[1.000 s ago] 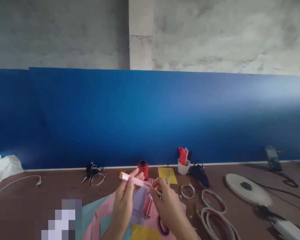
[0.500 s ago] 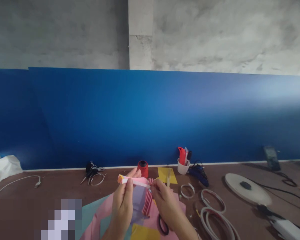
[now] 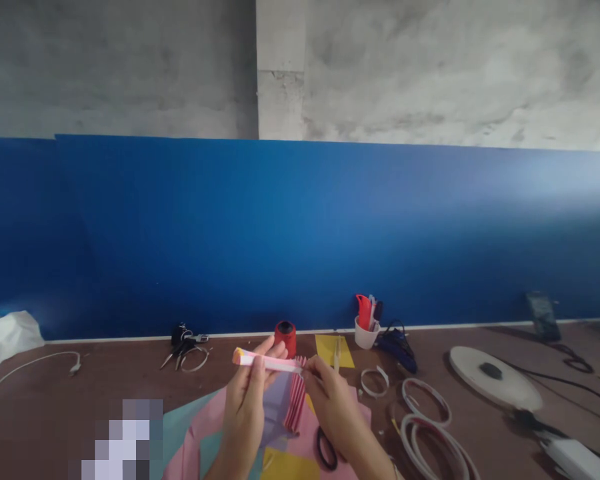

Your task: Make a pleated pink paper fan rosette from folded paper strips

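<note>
A long, narrow pink-and-white paper strip (image 3: pixel 277 363), with a yellow-orange tip at its left end, is held level above the table between both hands. My left hand (image 3: pixel 247 397) grips it near the tipped end, thumb on the near side and fingers behind. At the strip's right end, my right hand (image 3: pixel 330 400) pinches it between thumb and fingers. Below lies a pleated pink paper piece (image 3: pixel 295 403), partly behind the right hand. Pink, blue, purple and yellow paper sheets (image 3: pixel 290 463) spread underneath, and a black ring-shaped handle (image 3: pixel 326 450) rests beside my right wrist.
Behind the hands stand a red spool-like object (image 3: pixel 286 339) and a white cup (image 3: pixel 366 335) of tools. A yellow sheet (image 3: pixel 347 360) lies between them. Coiled strips (image 3: pixel 425 403) and a white reel (image 3: pixel 495 377) are at right. Pliers-like tools (image 3: pixel 183 347) lie at left.
The pink-and-white strip is straighter and more level, its white side now facing me more evenly. Both hands have stayed nearly in place.
</note>
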Tool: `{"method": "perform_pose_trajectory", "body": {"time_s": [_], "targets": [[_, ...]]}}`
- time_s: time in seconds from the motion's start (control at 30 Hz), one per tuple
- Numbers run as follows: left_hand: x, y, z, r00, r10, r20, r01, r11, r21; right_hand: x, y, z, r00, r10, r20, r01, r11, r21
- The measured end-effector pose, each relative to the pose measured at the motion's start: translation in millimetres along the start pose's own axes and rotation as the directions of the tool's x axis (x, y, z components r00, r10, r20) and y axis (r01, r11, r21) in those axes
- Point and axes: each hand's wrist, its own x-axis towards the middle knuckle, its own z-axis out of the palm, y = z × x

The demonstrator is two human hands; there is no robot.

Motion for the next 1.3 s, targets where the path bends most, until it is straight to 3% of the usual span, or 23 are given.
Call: {"method": "perform_pose_trajectory", "body": {"time_s": [0.4, 0.77, 0.97, 1.03, 1.13, 1.3], "targets": [[1, 5, -0.4, 0.992, -0.111, 0.064, 0.118, 0.985, -0.124, 2, 3, -4, 1.000, -0.011, 0.004, 0.011, 0.998, 0.056], [1, 7, -1.8, 0.977, -0.183, 0.109, 0.205, 0.947, -0.246, 4, 1, -10, 0.989, 0.061, 0.134, -0.078, 0.989, 0.122], [5, 14, -2.6, 0.959, -0.266, 0.097, 0.282, 0.915, -0.290, 4, -2, -11, 0.989, 0.032, 0.143, -0.056, 0.985, 0.166], [7, 16, -2.6, 0.970, -0.240, 0.043, 0.242, 0.926, -0.290, 4, -2, -11, 0.990, 0.004, 0.138, -0.030, 0.982, 0.186], [9, 8, -1.8, 0.993, -0.114, -0.008, 0.109, 0.969, -0.223, 3, -3, -11, 0.995, -0.015, 0.102, -0.002, 0.986, 0.165], [9, -39, 7.0, 0.983, 0.177, 0.047, -0.175, 0.984, -0.029, 0, -6, -12, 1.000, -0.025, 0.015, 0.025, 1.000, 0.007]]}}
